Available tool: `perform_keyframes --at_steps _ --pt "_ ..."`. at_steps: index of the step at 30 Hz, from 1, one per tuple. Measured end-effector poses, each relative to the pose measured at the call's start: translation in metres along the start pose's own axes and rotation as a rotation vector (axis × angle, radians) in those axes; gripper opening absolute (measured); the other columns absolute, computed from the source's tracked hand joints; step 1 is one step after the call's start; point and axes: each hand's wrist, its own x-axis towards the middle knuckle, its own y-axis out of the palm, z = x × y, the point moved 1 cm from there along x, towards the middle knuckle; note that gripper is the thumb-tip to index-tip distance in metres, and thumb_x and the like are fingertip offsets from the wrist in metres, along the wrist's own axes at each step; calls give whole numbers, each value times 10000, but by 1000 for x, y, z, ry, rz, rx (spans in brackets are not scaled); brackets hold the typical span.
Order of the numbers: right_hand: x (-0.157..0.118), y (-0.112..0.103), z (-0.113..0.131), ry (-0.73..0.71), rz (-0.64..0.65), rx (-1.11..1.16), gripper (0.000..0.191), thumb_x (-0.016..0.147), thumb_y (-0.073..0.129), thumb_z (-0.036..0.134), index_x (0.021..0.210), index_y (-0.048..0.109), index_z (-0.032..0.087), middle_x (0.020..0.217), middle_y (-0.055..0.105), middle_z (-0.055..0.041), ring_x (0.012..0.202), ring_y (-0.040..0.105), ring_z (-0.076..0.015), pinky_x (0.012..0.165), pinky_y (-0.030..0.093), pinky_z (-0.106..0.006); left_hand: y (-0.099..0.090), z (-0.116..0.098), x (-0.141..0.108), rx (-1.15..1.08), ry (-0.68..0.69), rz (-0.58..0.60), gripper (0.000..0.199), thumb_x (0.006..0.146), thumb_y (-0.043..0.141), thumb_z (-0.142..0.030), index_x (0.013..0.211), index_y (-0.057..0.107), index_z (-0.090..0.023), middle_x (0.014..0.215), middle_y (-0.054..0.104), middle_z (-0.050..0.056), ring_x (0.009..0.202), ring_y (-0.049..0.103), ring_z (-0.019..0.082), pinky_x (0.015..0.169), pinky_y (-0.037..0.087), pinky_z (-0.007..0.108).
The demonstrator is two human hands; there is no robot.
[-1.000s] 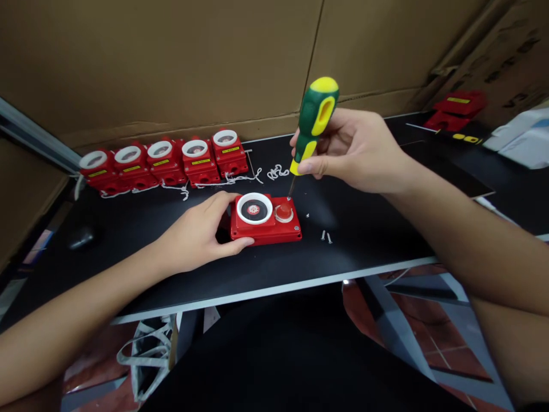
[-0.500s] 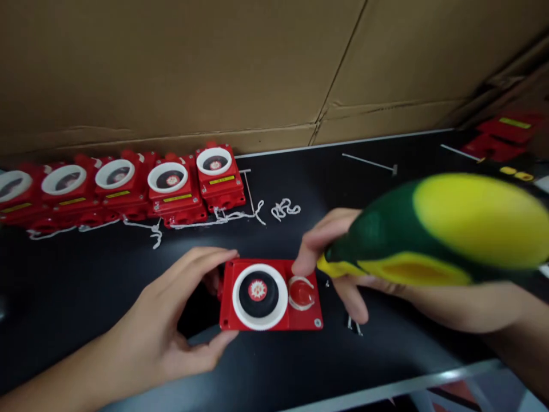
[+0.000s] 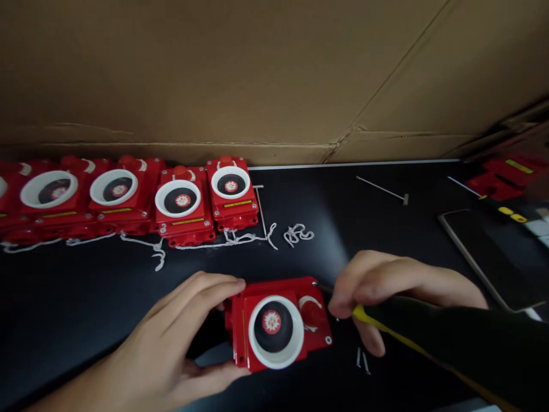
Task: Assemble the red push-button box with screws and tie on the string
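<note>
My left hand (image 3: 189, 332) is closed around the left end of a red box (image 3: 253, 312), fingers above and thumb below. The box has a white ring (image 3: 295, 349) around a black centre, and a red round cap beside it. My right hand (image 3: 373, 286) is closed on a screwdriver (image 3: 429, 332) with a dark green and yellow handle. Its thin shaft reaches the box's far right corner, at a screw (image 3: 315, 283). Another screw (image 3: 328, 340) sits in the near right corner. Two loose screws (image 3: 362, 361) lie on the table right of the box.
Several similar red boxes (image 3: 182, 223) stand in a row at the back left, with white cord (image 3: 206, 246) along their front. T-shaped metal rods (image 3: 381, 189) lie on the black table. A phone-like slab (image 3: 489, 257) is at right, before a cardboard wall (image 3: 193, 74).
The screwdriver's handle has swung down toward the lower right, and its tip now meets the box's far right corner. The box is tilted differently, and the view has shifted.
</note>
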Motion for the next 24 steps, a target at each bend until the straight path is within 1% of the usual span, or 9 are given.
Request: perform_keyframes --at_steps 4,7,9,12,15,18,21,22,24 --pt "-4 1 -1 3 -54 -11 371 1143 642 404 1479 797 375 1224 849 -130 1097 867 -274 933 744 -374 -1 -5 3 -23 4 9 670 1012 848 -542 1574 550 -333 1413 786 94 1223 821 279 1074 703 360" --pt "-4 -2 -3 -26 -4 -65 400 1126 673 381 1513 774 380 1236 852 -131 1138 861 -283 939 740 -373 -4 -9 7 -26 -21 32 692 971 905 -487 1552 556 -350 1391 787 74 1219 822 265 1052 706 335" --pt "-5 -6 -6 -38 44 -90 437 1109 708 322 1539 753 378 1288 842 -136 1142 857 -275 833 734 -332 -6 -8 8 -36 -54 16 718 945 923 -422 1560 558 -357 1388 776 80 1161 829 258 997 720 331" --pt "-6 -9 -12 -49 66 -118 516 1108 671 187 1587 702 378 1372 816 -134 1024 854 -219 720 701 -273 -7 -2 6 -61 -124 47 743 880 947 -342 1541 607 -351 1407 767 109 1096 843 287 923 743 372" --pt "-6 -7 -13 -101 53 -189 590 1083 684 125 1616 659 378 1350 823 -119 1087 843 -212 887 717 -288 -5 7 1 -98 -147 50 785 858 944 -351 1567 607 -359 1457 750 130 1266 807 359 1008 737 445" --pt "-3 -5 -8 -154 41 -249 562 1084 690 113 1599 659 336 1342 827 -121 1232 818 -209 1044 679 -286 -3 14 -4 -123 -121 55 775 908 911 -381 1606 576 -369 1469 739 134 1302 786 361 1076 714 487" --pt "2 -4 -4 -182 42 -298 409 1116 697 206 1521 687 257 1342 817 -153 1229 813 -210 1040 671 -290 -5 21 -5 -82 -152 59 723 925 901 -411 1580 599 -364 1480 728 133 1326 767 367 1093 700 500" --pt "3 -5 -4 -189 38 -326 368 1123 700 248 1490 693 228 1339 811 -171 1228 811 -220 1039 674 -311 -6 23 -4 -67 -161 45 707 924 902 -424 1564 610 -358 1473 726 133 1312 768 367 1067 707 489" --pt "6 -6 -7 -237 -1 -378 310 1145 665 265 1441 695 178 1314 803 -200 1210 804 -229 1026 680 -354 -9 27 0 -48 -138 30 678 935 894 -439 1546 611 -364 1447 724 123 1160 797 317 929 728 421"
